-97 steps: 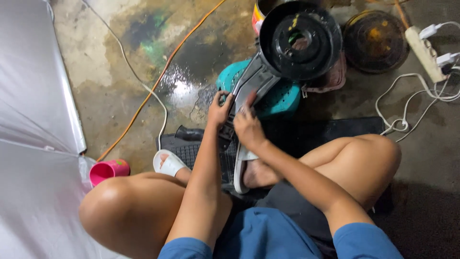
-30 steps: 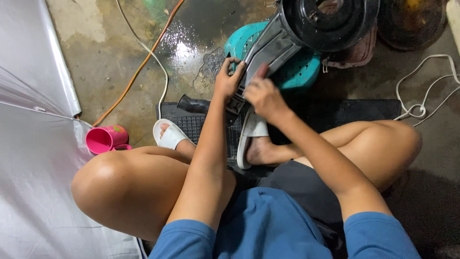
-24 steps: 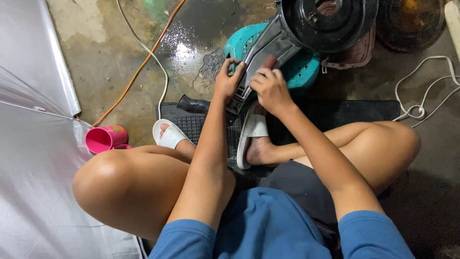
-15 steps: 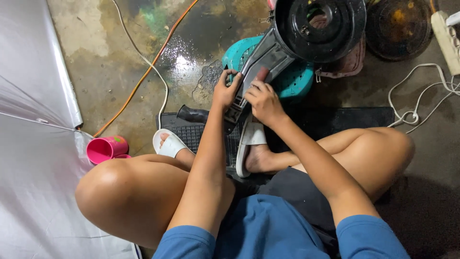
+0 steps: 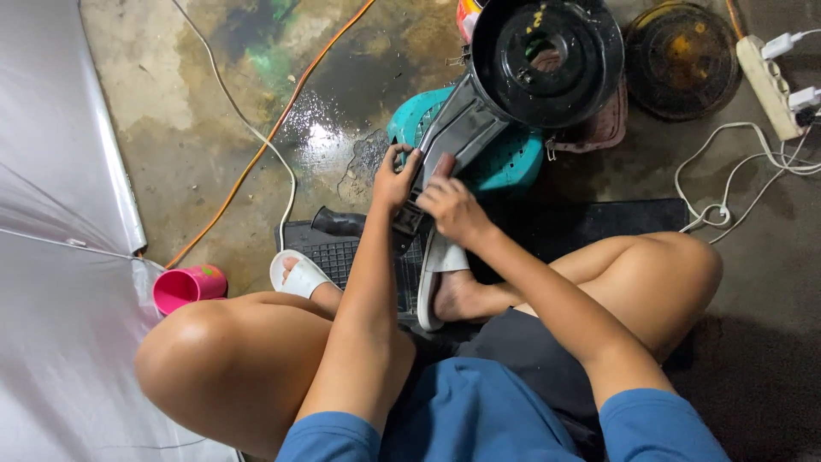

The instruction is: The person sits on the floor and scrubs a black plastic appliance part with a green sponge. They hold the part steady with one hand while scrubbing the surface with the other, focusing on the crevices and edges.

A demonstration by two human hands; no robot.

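Evidently both hands work the flat grey base [image 5: 457, 133] of a black round fan motor housing [image 5: 547, 60], which leans over a teal stool [image 5: 505, 158] at twelve o'clock from the sitter. Left hand [image 5: 393, 180] curls its fingers round the base's nine o'clock edge; right hand [image 5: 451, 205] presses flat, fingers together, on its face. Steady bracing by the left should keep the base from sliding on the wet floor [image 5: 342, 111].

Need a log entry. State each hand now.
Left hand: closed on the fan stand edge.
Right hand: flat on the stand, not gripping.
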